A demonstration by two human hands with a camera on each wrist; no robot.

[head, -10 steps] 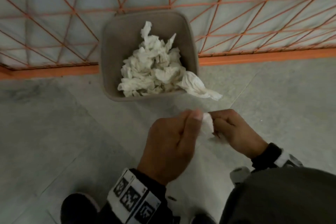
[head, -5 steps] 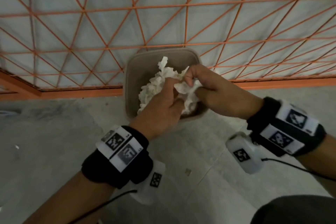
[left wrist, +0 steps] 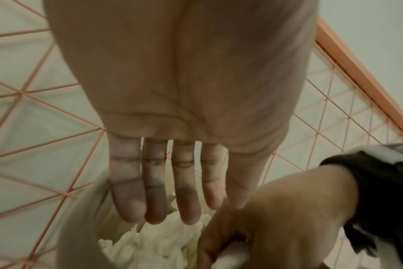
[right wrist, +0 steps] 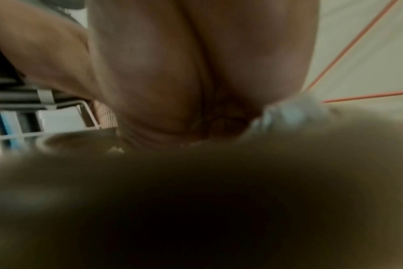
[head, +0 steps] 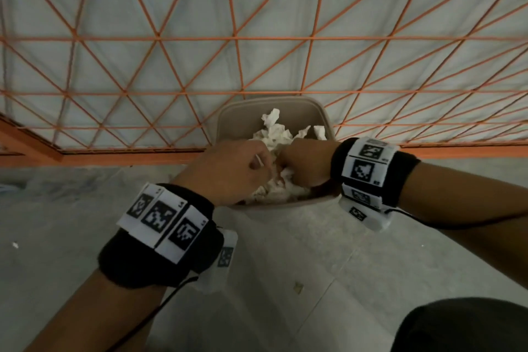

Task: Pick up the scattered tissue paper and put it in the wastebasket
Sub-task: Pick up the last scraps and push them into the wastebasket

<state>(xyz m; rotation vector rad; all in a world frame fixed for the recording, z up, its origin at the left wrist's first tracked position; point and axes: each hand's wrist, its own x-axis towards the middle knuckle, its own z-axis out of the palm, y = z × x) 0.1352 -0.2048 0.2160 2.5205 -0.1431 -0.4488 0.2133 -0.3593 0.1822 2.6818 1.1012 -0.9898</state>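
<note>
A beige wastebasket (head: 271, 101) stands on the floor against the fence, heaped with crumpled white tissue paper (head: 275, 131). Both hands are down in its mouth. My left hand (head: 228, 171) reaches in from the left. In the left wrist view its fingers (left wrist: 154, 191) are straight, hold nothing, and hover just over the tissue pile (left wrist: 154, 242). My right hand (head: 305, 163) comes in from the right, and its curled fingers (left wrist: 276, 227) grip a wad of tissue (left wrist: 232, 256). The right wrist view is blurred, showing the palm and a bit of white tissue (right wrist: 288, 112).
An orange wire-mesh fence (head: 234, 37) with an orange base rail (head: 114, 156) runs right behind the basket. The floor is grey tile, with a small scrap (head: 298, 287) near my feet and a white speck (head: 15, 244) far left. My dark knee (head: 457, 326) is at lower right.
Both hands moved forward from in front of the basket into its mouth, carrying the tissue. The piece that hung over the front rim is now inside. The camera tilted up.
</note>
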